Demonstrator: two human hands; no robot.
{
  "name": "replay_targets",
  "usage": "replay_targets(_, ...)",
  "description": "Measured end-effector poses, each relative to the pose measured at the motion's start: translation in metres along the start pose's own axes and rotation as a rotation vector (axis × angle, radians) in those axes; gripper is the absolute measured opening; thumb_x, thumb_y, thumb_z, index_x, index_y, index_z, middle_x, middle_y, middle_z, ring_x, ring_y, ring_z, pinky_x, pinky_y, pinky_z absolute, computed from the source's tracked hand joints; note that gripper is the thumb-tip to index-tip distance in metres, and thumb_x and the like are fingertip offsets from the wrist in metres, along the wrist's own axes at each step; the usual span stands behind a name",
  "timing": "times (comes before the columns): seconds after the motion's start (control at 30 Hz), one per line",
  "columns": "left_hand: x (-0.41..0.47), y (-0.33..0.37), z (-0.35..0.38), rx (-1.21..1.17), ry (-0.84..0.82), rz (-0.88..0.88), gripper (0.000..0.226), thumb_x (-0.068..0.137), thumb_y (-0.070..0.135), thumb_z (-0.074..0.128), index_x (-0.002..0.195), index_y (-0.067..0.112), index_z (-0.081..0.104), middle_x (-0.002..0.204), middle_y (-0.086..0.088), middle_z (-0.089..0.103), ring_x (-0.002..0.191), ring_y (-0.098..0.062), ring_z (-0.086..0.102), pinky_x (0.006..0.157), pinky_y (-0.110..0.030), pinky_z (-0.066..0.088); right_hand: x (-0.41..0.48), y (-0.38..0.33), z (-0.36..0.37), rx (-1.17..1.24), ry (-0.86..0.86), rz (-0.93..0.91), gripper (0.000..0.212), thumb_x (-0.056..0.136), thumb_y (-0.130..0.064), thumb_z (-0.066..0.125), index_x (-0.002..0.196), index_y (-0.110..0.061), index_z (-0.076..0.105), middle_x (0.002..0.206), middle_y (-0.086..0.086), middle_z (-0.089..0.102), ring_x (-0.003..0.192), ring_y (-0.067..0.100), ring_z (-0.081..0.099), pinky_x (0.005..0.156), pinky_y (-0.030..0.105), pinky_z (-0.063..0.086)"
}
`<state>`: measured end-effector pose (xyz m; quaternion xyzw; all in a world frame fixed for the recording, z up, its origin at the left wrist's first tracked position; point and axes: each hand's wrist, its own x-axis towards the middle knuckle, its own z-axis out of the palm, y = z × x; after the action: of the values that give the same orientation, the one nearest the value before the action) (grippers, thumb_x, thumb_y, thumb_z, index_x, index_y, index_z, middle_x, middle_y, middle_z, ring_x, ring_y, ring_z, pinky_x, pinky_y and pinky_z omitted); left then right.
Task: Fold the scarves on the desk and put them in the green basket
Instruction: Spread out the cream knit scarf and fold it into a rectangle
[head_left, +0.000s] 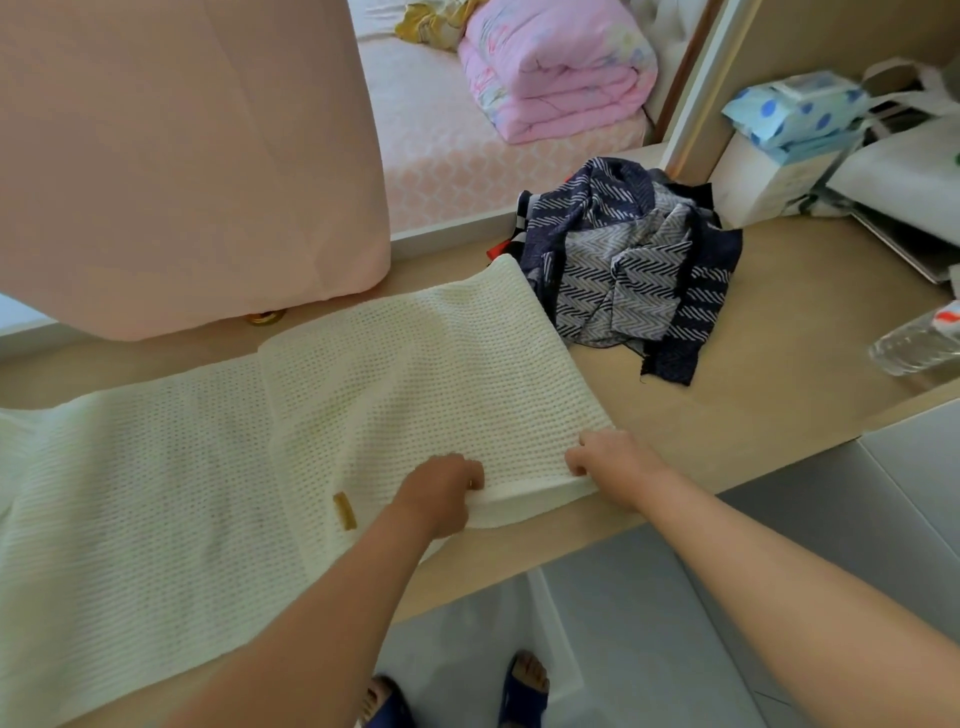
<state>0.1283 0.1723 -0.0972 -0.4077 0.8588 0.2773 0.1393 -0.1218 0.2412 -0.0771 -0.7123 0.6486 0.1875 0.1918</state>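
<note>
Tan desk (753, 332) beside a bed with a pink quilt (556, 67). Spread flat along the desk's front edge, a cream knit scarf (337, 395), right end folded over. Left hand (441, 493) pinching the folded layer at the front edge, fingers curled. Right hand (608, 457) gripping the fold's corner, just beside. Near the back edge, a crumpled dark blue zigzag scarf (628, 270), touching the cream one.

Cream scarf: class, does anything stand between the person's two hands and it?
Nothing visible does. The left hand and the right hand both grip the cream scarf at its near right edge on the desk. The crumpled navy scarves lie farther back, clear of both hands. No green basket is in view.
</note>
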Motion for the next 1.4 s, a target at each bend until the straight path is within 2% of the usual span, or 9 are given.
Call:
replay_targets(0.23,0.008,0.026,-0.016,-0.297,-0.369,-0.046,0.036,0.078,0.031,0.078,0.113,0.031,0.068,0.103,0.015,0.065,0.096,-0.004,0.060,0.087,-0.021,0.049,-0.004,0.011,-0.022,0.010,-0.338,0.101,0.018,0.081,-0.040,0.052,0.069,-0.026,0.054,0.077,-0.007,0.057,0.077,0.018,0.057,0.061,0.027,0.041)
replay_targets(0.4,-0.007,0.008,-0.030,-0.379,0.171,-0.118,0.015,0.090,0.023,0.060,0.100,0.031,0.068,0.098,0.015,0.063,0.093,-0.005,0.058,0.084,-0.024,0.049,0.013,-0.027,-0.035,0.174,-0.057,-0.072,0.030,0.082,-0.052,0.050,0.093,-0.027,0.063,0.091,-0.012,0.062,0.084,0.013,0.058,0.072,0.030,0.041)
replay_targets(0.5,-0.030,-0.029,-0.028,-0.253,0.524,-0.359,0.037,0.086,-0.004,0.048,0.111,0.019,0.062,0.112,-0.001,0.054,0.106,-0.019,0.049,0.089,-0.035,0.047,0.021,-0.071,-0.028,0.303,-0.059,-0.202,0.038,0.078,-0.056,0.059,0.105,-0.029,0.060,0.101,-0.012,0.056,0.090,0.012,0.055,0.074,0.029,0.043)
replay_targets(0.7,-0.078,-0.076,-0.007,-0.268,0.217,-0.956,0.070,0.089,0.043,0.063,0.137,0.004,0.032,0.134,-0.015,0.039,0.123,-0.031,0.044,0.098,-0.043,0.042,0.036,-0.136,0.001,0.192,-0.055,-0.382,0.056,0.069,-0.048,0.071,0.115,-0.028,0.045,0.110,-0.005,0.047,0.091,0.017,0.051,0.072,0.031,0.040)
replay_targets(0.83,-0.083,-0.087,0.005,-0.297,0.269,-0.829,0.046,0.094,0.039,0.056,0.127,0.007,0.050,0.122,-0.011,0.055,0.110,-0.026,0.054,0.091,-0.037,0.048,0.039,-0.144,0.001,0.190,-0.053,-0.388,0.033,0.085,-0.028,0.061,0.116,-0.024,0.051,0.114,-0.002,0.053,0.097,0.018,0.054,0.080,0.033,0.045)
replay_targets(0.97,-0.093,-0.089,-0.010,-0.590,0.471,-0.683,0.018,0.098,0.012,0.044,0.116,0.009,0.043,0.106,-0.013,0.061,0.075,-0.016,0.055,0.058,-0.026,0.043,0.036,-0.147,-0.010,0.265,-0.124,-0.334,0.023,0.087,-0.018,0.057,0.109,-0.020,0.063,0.111,-0.004,0.061,0.098,0.015,0.056,0.083,0.028,0.047)
replay_targets(1.07,-0.108,-0.104,-0.025,-0.606,0.205,-0.756,0.042,0.096,0.010,0.046,0.134,0.003,0.030,0.115,-0.018,0.057,0.088,-0.025,0.061,0.064,-0.033,0.053,0.031,-0.156,-0.029,0.270,-0.197,-0.283,0.020,0.079,-0.016,0.057,0.095,-0.023,0.066,0.093,-0.010,0.062,0.088,0.012,0.056,0.070,0.024,0.045)
replay_targets(1.23,-0.132,-0.125,-0.044,-0.531,-0.335,-0.747,0.029,0.088,0.019,0.070,0.108,0.006,0.053,0.094,-0.009,0.066,0.075,-0.021,0.070,0.068,-0.031,0.061,0.034,-0.172,-0.042,0.183,-0.499,-0.205,0.012,0.086,-0.026,0.063,0.095,-0.023,0.069,0.107,-0.009,0.066,0.099,0.012,0.060,0.087,0.029,0.051)
replay_targets(1.4,-0.110,-0.145,-0.067,-0.259,-0.272,-0.669,0.032,0.090,0.034,0.065,0.110,0.010,0.057,0.088,-0.003,0.063,0.079,-0.018,0.067,0.070,-0.029,0.055,0.060,-0.177,-0.066,0.274,-0.274,-0.126,0.027,0.092,-0.031,0.053,0.113,-0.025,0.069,0.114,-0.009,0.064,0.101,0.012,0.058,0.090,0.030,0.050)
